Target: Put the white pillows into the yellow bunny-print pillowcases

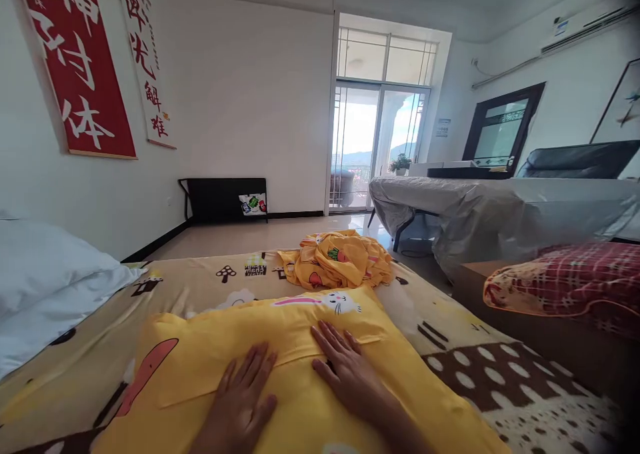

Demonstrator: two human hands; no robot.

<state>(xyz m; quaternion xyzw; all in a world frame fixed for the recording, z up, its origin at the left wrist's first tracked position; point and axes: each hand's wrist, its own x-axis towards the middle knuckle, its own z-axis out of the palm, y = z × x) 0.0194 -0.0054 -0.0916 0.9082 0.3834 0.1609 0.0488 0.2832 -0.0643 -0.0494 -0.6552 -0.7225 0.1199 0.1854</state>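
I see open air over the yellow pillow (295, 391), gap between left hand (237, 397) and right hand (347, 371). Crumpled cloth (345, 259) blocks ahead, white bedding (50, 284) far left. Sheet (430, 307) lies flat right; dark lower-right, can't judge.

My feed's bottom edge cut off the yellow pillow (296, 382), its left edge the white bedding (47, 274). I lost the top of the red scroll (83, 101) at upper left and couldn't read the wall notice (443, 128) right of centre.
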